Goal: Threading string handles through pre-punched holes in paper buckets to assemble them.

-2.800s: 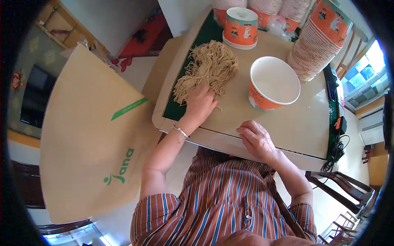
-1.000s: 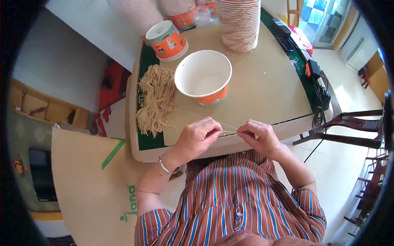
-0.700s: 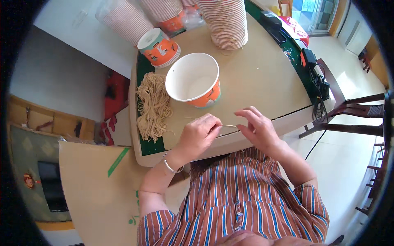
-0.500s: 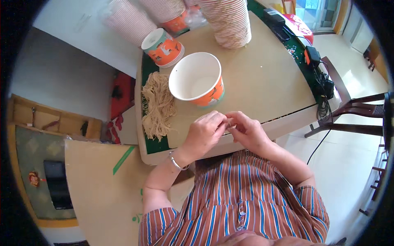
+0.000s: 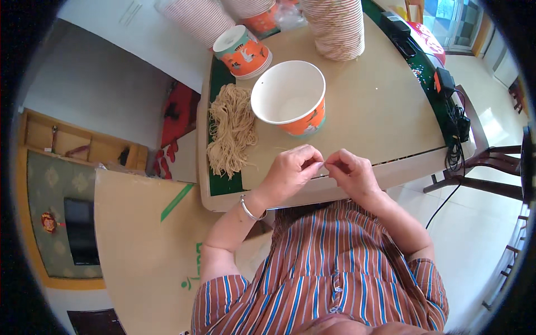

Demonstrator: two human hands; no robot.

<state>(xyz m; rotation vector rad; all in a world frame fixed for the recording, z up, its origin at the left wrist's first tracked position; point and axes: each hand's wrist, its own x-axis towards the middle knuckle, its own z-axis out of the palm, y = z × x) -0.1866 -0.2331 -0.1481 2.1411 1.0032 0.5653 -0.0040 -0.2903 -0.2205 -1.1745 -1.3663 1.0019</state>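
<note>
Both my hands meet in front of my body, at the table's near edge. The fingers of my left hand (image 5: 293, 172) are pinched together, and a bracelet circles that wrist. Fingertip to fingertip with it, my right hand (image 5: 355, 176) is pinched as well. Whatever lies between the fingertips is too small to make out. Just beyond the hands stands a large white-lined paper bucket (image 5: 306, 121) with an orange and teal outside, upright and open at the top. A hank of beige string (image 5: 230, 131) lies left of it, spread along the table's left side.
Behind the bucket, a short stack of orange paper buckets (image 5: 244, 56) lies tilted. Tall stacks of paper buckets (image 5: 339, 30) rise at the far edge. Black adapters and cables (image 5: 455, 120) run along the table's right edge. A dark wooden chair (image 5: 494, 170) stands at the right.
My hands have drawn slightly apart, from overlapping fingers to touching fingertips. The whole view has shifted, so the table's things appear a little further right and higher.
</note>
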